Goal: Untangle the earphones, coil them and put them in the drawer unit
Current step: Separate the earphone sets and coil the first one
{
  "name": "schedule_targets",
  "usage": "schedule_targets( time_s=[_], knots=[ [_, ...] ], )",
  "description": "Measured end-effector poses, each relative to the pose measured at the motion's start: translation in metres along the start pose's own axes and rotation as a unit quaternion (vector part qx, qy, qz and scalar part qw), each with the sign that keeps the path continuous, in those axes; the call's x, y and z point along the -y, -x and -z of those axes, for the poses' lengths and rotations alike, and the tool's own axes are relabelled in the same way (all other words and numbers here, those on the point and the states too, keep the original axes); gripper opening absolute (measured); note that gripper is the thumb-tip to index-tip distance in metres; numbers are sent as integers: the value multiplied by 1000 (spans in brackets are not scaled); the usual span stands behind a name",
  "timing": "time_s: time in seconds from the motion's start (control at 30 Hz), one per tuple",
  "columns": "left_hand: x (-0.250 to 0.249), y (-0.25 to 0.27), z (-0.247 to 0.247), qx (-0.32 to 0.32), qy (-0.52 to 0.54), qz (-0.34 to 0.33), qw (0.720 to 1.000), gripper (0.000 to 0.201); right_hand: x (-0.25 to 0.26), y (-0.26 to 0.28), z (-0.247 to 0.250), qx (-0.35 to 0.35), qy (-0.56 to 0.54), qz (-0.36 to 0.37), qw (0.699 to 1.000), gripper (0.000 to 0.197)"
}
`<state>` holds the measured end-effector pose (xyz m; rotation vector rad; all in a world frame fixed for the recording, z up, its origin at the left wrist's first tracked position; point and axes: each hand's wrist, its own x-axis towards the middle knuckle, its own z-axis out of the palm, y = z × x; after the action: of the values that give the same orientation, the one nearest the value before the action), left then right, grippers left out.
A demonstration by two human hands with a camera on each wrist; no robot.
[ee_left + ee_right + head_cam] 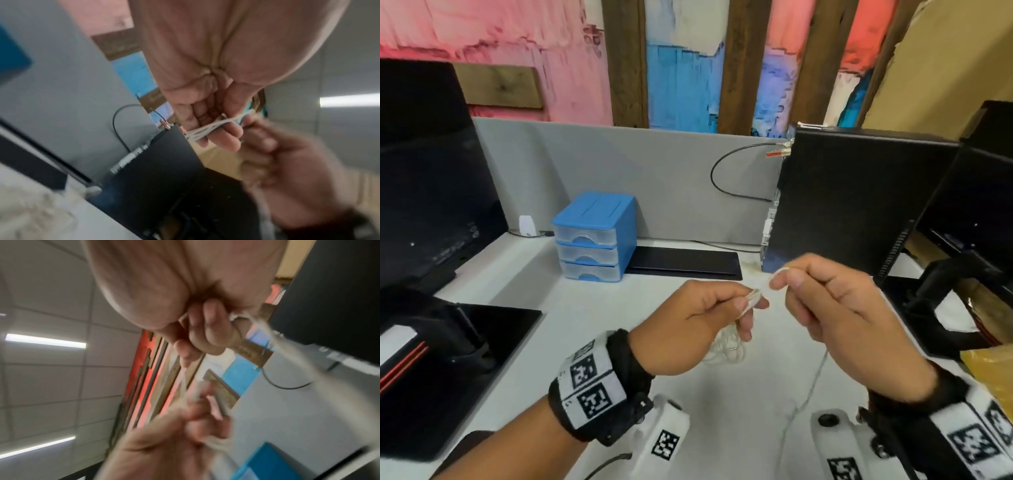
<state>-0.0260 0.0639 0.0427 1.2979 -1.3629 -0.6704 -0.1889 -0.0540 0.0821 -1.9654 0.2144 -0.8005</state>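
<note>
The blue drawer unit (595, 236) waits shut at the back of the counter (722, 394). The left hand (698, 325) pinches the white earphones (726, 346) bunch steady, so the right hand (835, 308) can pinch one strand and pull it free.

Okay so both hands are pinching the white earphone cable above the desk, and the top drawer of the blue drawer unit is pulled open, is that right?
Not quite. In the head view all three drawers of the blue drawer unit are closed. The rest holds: the left hand and right hand both pinch the white earphone cable above the desk.
</note>
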Motion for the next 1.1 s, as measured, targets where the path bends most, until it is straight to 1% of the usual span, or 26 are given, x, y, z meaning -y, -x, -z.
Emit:
schedule_targets(
  time_s=[0.03,0.07,0.1,0.17,0.23,0.27,0.3,0.33,0.4,0.43,0.5,0.57,0.67,0.7,0.73,0.77,0.83,0.87,0.97,1.03,1.1],
  knots=[
    [-5,0,-1,14,58,9,998,29,-9,-4,2,-32,-5,-13,999,27],
    [-9,1,-1,23,99,13,995,30,-18,-8,1,-45,-6,-26,999,26],
    [-12,1,0,27,130,10,991,31,-26,-8,-4,-41,-5,-40,998,27],
    [-16,1,4,12,202,-7,979,33,-39,-3,-20,6,-6,-68,998,31],
    [-19,-1,10,-41,277,-18,960,31,-48,8,-40,90,-19,-99,991,32],
    [-18,-3,14,-78,294,-25,952,28,-51,13,-50,139,-20,-106,984,31],
    [-16,-5,18,-117,288,-33,950,25,-51,19,-58,180,-17,-107,978,30],
    [-13,-7,22,-155,258,-40,953,23,-48,22,-63,208,-14,-103,973,29],
    [-5,-10,28,-201,165,-45,965,22,-38,25,-63,215,-1,-83,973,28],
    [0,-10,30,-209,116,-43,970,23,-31,24,-61,206,9,-68,976,28],
    [6,-10,26,-199,48,-35,978,27,-18,22,-52,195,42,-39,979,27],
    [6,-11,21,-194,52,-20,979,28,-11,23,-46,199,88,-15,976,26],
    [-4,-13,23,-198,151,-11,968,25,-10,27,-48,231,141,-13,963,24],
    [-6,-12,26,-202,152,-21,967,24,-11,28,-49,235,149,-12,960,23],
    [-7,-11,29,-208,122,-36,970,24,-10,28,-49,234,149,-9,961,23],
    [-5,-10,31,-211,66,-54,974,24,-7,27,-48,228,139,-5,964,23],
    [0,-7,30,-191,-50,-72,978,24,2,24,-42,216,106,2,971,24],
    [3,-5,27,-168,-83,-69,980,24,7,23,-37,211,87,2,974,24],
    [10,-3,18,-70,-130,-43,988,26,18,20,-18,189,49,0,981,25],
    [11,-2,10,-11,-108,-28,994,27,17,13,-4,139,52,15,989,27],
    [5,-1,4,21,-12,5,1000,28,6,5,7,73,59,27,995,27]
  ],
)
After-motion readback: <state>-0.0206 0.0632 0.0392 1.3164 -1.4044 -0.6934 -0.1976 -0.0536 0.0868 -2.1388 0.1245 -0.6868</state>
